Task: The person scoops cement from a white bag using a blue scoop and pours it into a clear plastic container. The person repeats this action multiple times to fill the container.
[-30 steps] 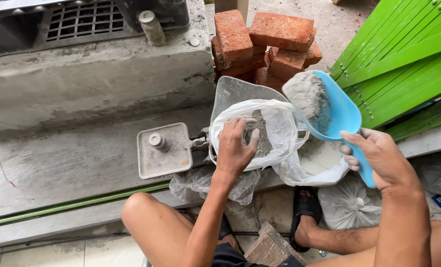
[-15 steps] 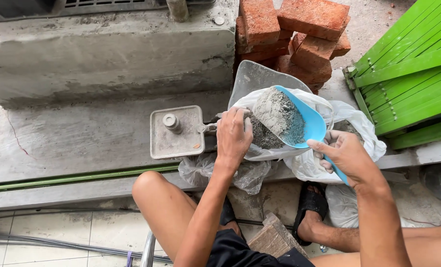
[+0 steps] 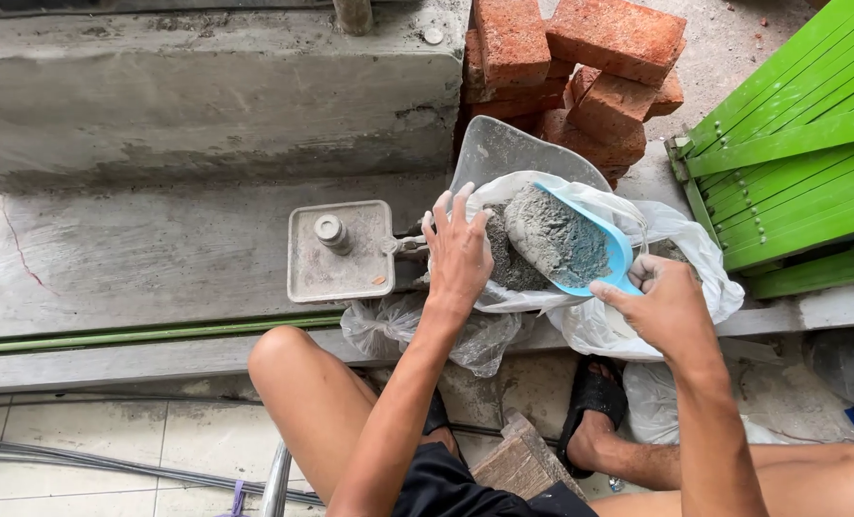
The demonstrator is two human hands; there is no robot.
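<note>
I see soft, bright daylight and only faint shadows. Near the red bricks (image 3: 580,67) everything looks sharp, with no glare.

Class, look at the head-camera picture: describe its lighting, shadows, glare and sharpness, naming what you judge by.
Head view: soft, even daylight, no hard shadows; the blue plastic scoop heaped with grey powder and the red bricks look sharp; mild sheen on the white plastic bag, no strong glare; left hand and right hand show no motion blur; slight bending at the edges.
</note>
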